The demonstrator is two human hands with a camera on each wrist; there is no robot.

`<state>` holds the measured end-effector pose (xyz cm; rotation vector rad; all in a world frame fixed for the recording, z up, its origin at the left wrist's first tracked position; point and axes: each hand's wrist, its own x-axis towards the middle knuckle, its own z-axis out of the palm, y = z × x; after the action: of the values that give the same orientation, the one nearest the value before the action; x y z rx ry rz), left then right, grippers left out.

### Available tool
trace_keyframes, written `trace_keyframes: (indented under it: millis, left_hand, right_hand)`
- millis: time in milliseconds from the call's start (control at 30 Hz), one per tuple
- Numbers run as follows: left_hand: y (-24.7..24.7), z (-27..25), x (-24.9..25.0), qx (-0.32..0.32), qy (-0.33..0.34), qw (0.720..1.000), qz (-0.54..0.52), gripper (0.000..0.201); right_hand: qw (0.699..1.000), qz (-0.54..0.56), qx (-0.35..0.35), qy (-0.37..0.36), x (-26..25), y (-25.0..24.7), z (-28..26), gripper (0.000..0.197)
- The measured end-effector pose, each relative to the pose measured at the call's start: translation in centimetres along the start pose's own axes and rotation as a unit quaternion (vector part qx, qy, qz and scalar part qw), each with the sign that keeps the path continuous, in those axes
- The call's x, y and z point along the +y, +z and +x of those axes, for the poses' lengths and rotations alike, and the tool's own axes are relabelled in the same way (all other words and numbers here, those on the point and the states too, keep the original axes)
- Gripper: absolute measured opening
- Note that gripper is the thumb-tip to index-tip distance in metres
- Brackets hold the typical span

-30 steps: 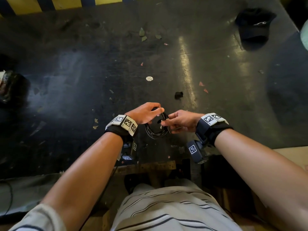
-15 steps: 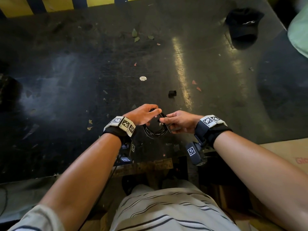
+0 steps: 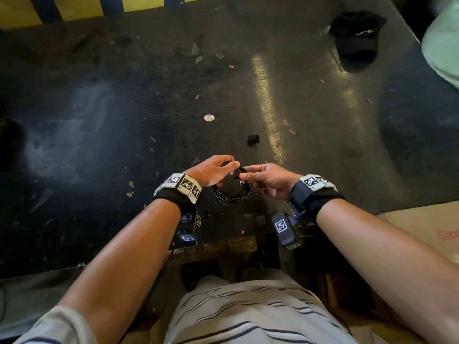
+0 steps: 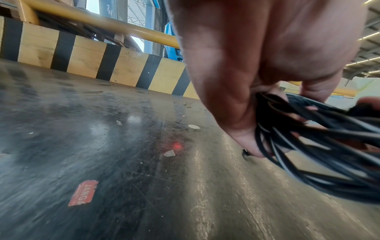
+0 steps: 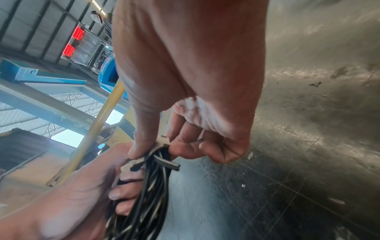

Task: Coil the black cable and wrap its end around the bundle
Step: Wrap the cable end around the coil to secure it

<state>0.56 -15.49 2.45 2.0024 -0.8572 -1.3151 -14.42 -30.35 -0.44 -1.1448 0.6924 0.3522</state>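
Right wrist view, closest in: my right hand (image 5: 185, 100) pinches the black cable (image 5: 141, 203) at its free end between thumb and curled fingers, right at the top of the bundle. Beside it, my left hand (image 3: 213, 170) has its fingers curled round the finished loops, held just above the dark table (image 3: 124, 120). Coiling looks done; wrapping the end seems barely begun. Farther off lies a black cap (image 3: 355, 36).

The top of the coiled black rubber cable (image 3: 232, 194) is hidden under the left hand (image 3: 211, 171) and right hand (image 3: 267, 180); the right edge of the left wrist view cuts its blurred loops (image 4: 329, 146); the black fabric cap (image 3: 355, 38) shows white lettering too small to read.
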Motion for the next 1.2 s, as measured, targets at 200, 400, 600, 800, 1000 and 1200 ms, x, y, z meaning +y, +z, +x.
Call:
trace_keyframes:
  millis: [200,400,600,800,1000,1200]
  left_hand:
    - [-0.2,-0.1,0.0,0.008,0.002,1.0,-0.004,0.031]
    - [0.1,0.1,-0.2,0.033,-0.007,0.999,0.031,0.036]
    - [0.6,0.4,0.1,0.034,-0.017,0.998,0.051,0.04]
    - [1.8,1.3,1.6,0.033,-0.019,0.998,0.045,0.04]
    - [1.9,3.5,2.6,0.032,-0.047,0.998,-0.039,0.034]
    - [2.4,4.9,4.3,0.042,-0.053,0.992,-0.102,0.025]
  right_hand:
    - [0.999,-0.041,-0.015,0.018,-0.7,0.4,0.2,0.043]
    - [0.99,-0.138,0.018,0.025,-1.3,0.8,1.1,0.032]
    - [0.981,-0.18,0.077,-0.005,-1.2,0.3,0.5,0.015]
    - [0.971,-0.208,0.114,0.0,-0.8,-0.8,0.3,0.023]
    - [0.948,-0.231,0.214,-0.051,-0.5,-2.6,-0.1,0.021]
    - [0.898,-0.284,0.29,-0.17,-0.4,-3.7,-1.0,0.035]
